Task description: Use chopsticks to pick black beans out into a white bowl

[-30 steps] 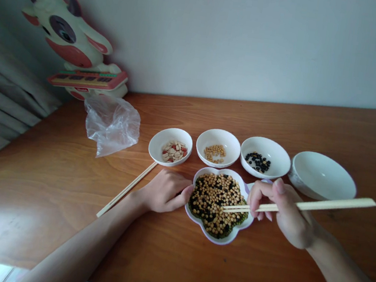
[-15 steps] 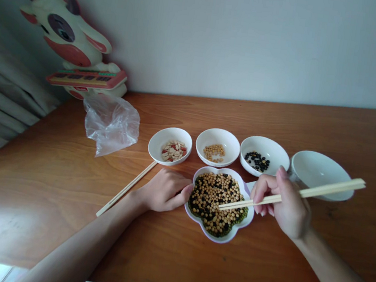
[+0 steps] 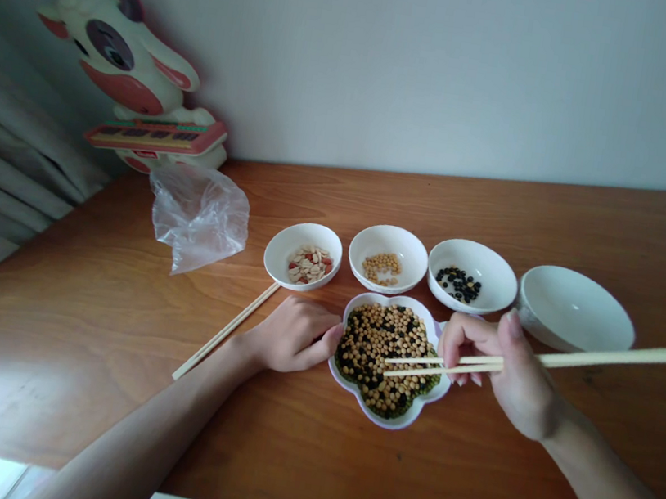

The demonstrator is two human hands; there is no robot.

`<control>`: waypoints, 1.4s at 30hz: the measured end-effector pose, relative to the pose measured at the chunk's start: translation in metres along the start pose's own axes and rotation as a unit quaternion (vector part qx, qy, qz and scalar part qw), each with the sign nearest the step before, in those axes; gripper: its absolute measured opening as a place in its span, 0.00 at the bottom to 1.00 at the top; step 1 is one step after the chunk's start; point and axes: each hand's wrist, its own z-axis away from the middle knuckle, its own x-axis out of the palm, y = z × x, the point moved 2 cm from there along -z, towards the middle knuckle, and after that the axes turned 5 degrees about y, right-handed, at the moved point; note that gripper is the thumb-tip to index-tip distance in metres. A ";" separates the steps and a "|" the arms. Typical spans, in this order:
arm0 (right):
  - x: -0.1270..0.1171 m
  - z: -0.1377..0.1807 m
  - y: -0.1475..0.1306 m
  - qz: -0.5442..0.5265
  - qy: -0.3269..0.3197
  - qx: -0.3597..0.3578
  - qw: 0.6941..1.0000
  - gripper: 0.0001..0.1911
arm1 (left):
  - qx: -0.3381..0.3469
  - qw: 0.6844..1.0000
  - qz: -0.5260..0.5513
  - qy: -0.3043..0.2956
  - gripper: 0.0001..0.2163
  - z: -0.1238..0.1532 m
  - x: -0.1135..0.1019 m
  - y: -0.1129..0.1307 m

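My right hand grips a pair of pale wooden chopsticks, whose tips are a little apart over the beans. Beneath the tips lies a white, lilac-rimmed, flower-shaped dish filled with mixed yellow soybeans, black beans and green beans at the edges. Curled at the dish's left rim is my left hand, its thumb and fingers closed on the edge; the fingertips are partly hidden. Nothing that I can make out is held between the chopstick tips.
Behind the dish stand white bowls: one with pale and reddish flat pieces, one with soybeans, one with black beans, and another bowl at right. Spare chopsticks, a plastic bag and a cow toy are left.
The chopstick tips have spread apart over the beans. My right hand has shifted slightly right, and the chopsticks' back ends are lower and farther right. My left hand stays at the rim.
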 end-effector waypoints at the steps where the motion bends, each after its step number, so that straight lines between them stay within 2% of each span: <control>1: 0.001 0.000 0.000 0.010 0.000 -0.006 1.000 0.45 | 0.000 1.000 0.001 0.000 0.19 0.000 0.000 0.000; 12: 0.007 0.000 -0.001 0.032 0.029 -0.058 0.997 0.40 | 0.000 1.000 0.007 0.003 0.18 0.000 0.001 0.000; 22: 0.005 -0.002 -0.005 -0.066 0.115 -0.078 0.988 0.40 | 0.003 1.000 0.008 0.004 0.19 -0.002 0.000 0.001; 27: -0.026 -0.002 -0.017 -0.084 0.219 -0.144 0.961 0.42 | 0.005 1.000 -0.002 0.006 0.19 -0.001 0.001 0.000; 29: -0.041 -0.002 -0.021 -0.045 0.298 -0.192 0.934 0.44 | 0.005 1.000 -0.005 0.008 0.19 -0.001 0.001 0.000; 31: -0.051 -0.001 -0.023 0.025 0.386 -0.234 0.892 0.44 | 0.005 1.000 -0.005 0.009 0.19 -0.001 0.001 -0.001; 33: -0.055 -0.003 -0.024 0.066 0.424 -0.237 0.871 0.43 | 0.005 1.000 -0.004 0.010 0.19 -0.001 0.001 0.000; 40: -0.062 -0.008 -0.027 0.029 0.427 -0.193 0.883 0.37 | 0.004 1.000 -0.004 0.006 0.19 -0.002 0.000 0.000; 42: -0.065 -0.009 -0.028 -0.022 0.398 -0.177 0.900 0.32 | 0.002 1.000 -0.005 0.007 0.19 -0.002 0.000 0.000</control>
